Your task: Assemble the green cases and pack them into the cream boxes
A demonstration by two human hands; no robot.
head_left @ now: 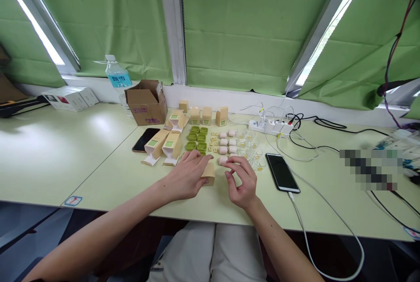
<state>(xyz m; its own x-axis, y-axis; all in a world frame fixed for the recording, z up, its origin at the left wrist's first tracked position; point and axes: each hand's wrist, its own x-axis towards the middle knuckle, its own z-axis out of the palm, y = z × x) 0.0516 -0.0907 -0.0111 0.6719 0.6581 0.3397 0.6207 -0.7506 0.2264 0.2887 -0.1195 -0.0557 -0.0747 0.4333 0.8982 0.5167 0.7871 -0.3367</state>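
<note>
My left hand (189, 173) rests on a small kraft box (209, 174) near the table's front edge, its fingers spread over the top. To the right, my right hand (242, 180) is raised with bent fingers, thumb and fingertips apart, nothing visible between them. Its fingertips are close to a pale pink cylinder (223, 160), one of several in two columns. Small green trays (191, 146) stand in rows beyond my left hand, with tiny yellow pieces (214, 139) beside them. Clear plastic pieces (249, 142) lie right of the pink cylinders.
Opened kraft boxes (172, 145) and a dark phone (146, 139) lie left, before a cardboard box (147, 103) and water bottle (117, 75). Closed kraft boxes (206, 116) stand behind. Right are a charging phone (282, 172), power strip (271, 127) and loose cables.
</note>
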